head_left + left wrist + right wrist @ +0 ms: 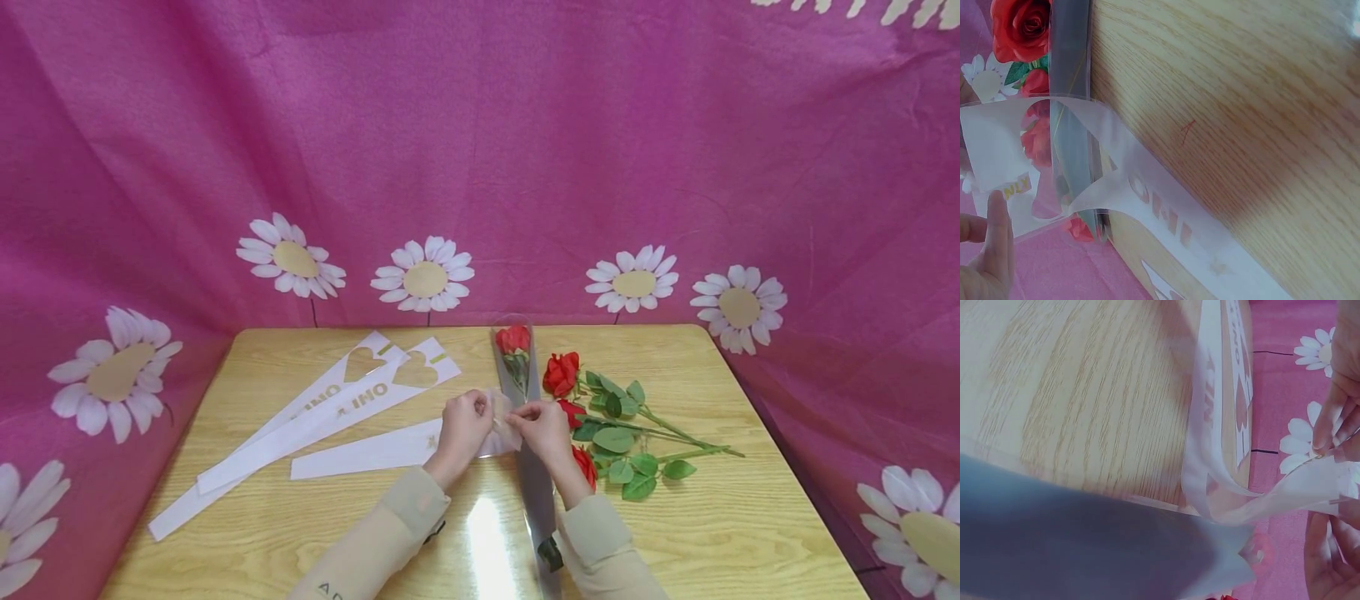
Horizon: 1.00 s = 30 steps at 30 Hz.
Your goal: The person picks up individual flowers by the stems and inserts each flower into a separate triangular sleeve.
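Note:
A translucent white ribbon [367, 450] with gold lettering lies across a narrow, clear-and-dark flower sleeve [534, 492] that holds a red rose [513, 339]. My left hand [463, 429] pinches the ribbon's raised end just left of the sleeve. Over the sleeve, my right hand [546, 429] pinches the same end from the other side. In the right wrist view the ribbon [1210, 469] bends up from the table towards both hands. Gold letters show on its lifted part [997, 156] in the left wrist view, beside my left fingertips. Part of each grip is hidden.
Two more white ribbons [300, 433] with gold hearts overlap on the table [255, 550] at the left. Several loose red roses [561, 373] with green leaves [637, 487] lie right of the sleeve, close to my right hand. A pink daisy-print cloth [525, 167] surrounds the table.

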### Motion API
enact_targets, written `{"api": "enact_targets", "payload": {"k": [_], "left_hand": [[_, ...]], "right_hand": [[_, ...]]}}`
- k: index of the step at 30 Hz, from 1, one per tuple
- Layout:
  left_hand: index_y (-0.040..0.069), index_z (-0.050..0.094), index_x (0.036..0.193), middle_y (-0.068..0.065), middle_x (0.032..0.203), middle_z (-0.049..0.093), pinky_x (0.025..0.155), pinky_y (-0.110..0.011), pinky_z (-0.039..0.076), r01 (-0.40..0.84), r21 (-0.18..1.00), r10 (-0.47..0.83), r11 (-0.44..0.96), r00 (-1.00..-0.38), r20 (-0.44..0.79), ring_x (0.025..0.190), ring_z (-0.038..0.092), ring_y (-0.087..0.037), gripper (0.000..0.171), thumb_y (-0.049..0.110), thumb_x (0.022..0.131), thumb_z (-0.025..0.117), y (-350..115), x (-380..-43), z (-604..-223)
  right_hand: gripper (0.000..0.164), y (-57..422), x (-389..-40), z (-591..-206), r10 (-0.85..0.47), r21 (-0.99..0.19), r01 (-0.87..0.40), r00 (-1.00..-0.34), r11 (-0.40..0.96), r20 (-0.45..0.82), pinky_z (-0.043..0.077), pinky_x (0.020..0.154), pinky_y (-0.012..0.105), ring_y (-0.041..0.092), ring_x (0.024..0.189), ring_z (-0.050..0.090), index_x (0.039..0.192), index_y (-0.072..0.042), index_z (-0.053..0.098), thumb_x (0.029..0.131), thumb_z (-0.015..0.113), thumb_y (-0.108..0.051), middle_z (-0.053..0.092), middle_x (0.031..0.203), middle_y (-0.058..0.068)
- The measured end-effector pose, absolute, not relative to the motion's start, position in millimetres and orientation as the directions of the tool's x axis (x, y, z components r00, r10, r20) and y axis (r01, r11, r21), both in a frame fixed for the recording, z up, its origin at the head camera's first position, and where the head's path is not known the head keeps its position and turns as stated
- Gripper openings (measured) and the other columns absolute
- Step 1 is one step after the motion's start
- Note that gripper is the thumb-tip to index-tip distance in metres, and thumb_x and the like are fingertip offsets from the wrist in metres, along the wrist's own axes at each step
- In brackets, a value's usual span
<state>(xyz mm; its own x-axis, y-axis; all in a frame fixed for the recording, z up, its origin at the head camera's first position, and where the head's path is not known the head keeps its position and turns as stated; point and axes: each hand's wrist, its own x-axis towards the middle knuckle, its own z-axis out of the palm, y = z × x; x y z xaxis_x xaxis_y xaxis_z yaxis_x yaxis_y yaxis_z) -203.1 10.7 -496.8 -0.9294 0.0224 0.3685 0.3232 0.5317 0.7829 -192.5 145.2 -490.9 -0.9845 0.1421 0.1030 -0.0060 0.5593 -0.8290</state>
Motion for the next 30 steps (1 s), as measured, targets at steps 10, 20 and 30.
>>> {"api": "enact_targets", "payload": {"k": [10,20,30], "left_hand": [[-0.006,0.064,0.087,-0.007,0.059,0.061,0.044,-0.018,0.041,0.309,0.731,0.045,0.608,-0.933,0.357,0.049,0.052,-0.011,0.015,-0.005,0.073,0.058,9.6,-199.7,-493.1],[-0.004,0.069,0.081,-0.011,0.068,0.065,0.051,-0.017,0.046,0.305,0.727,0.056,0.615,-0.937,0.346,0.059,0.059,-0.015,0.012,-0.006,0.074,0.06,2.7,-196.0,-493.7],[-0.003,0.07,0.077,-0.012,0.072,0.067,0.058,-0.025,0.052,0.31,0.722,0.046,0.618,-0.931,0.361,0.067,0.064,-0.022,0.011,-0.008,0.071,0.062,-0.7,-195.3,-497.5]], "right_hand": [[0.008,149.0,-191.5,-490.2,0.197,-0.755,0.012,-0.968,0.656,0.156,0.044,0.047,0.026,0.013,0.052,0.055,0.07,0.0,0.07,0.07,0.072,-0.008,0.065,0.062,0.009],[0.008,153.4,-190.4,-489.9,0.154,-0.809,0.048,-0.987,0.586,0.053,0.045,0.042,0.023,0.011,0.042,0.054,0.071,0.003,0.068,0.072,0.069,-0.005,0.061,0.055,0.008],[0.012,159.6,-192.7,-492.7,0.028,-0.922,0.043,-0.999,0.384,-0.035,0.05,0.05,0.025,0.014,0.052,0.06,0.081,0.008,0.067,0.076,0.069,-0.002,0.065,0.066,0.015]]}}
